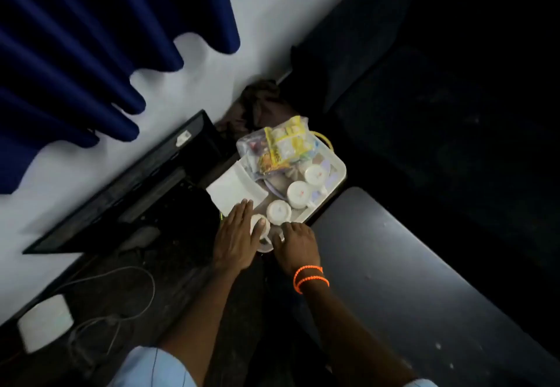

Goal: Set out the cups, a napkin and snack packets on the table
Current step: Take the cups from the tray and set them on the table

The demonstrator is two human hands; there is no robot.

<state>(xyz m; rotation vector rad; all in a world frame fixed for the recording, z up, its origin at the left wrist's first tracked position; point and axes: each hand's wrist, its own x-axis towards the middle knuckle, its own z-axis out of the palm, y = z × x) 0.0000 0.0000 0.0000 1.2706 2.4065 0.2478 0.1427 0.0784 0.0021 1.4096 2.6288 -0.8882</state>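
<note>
Both hands, left hand [236, 236] flat and spread, right hand [298, 245] curled on a cup [260, 225], dim table [181, 253], blue curtain [75, 53]

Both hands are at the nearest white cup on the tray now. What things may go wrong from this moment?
1. The nearest cup sits close beside another upturned cup; lifting it with the left hand and right hand may knock the neighbour.
2. The snack packets are piled at the tray's far end and could slide if it is jolted.
3. The napkin overhangs the tray edge, so the left hand may brush it off.
</note>
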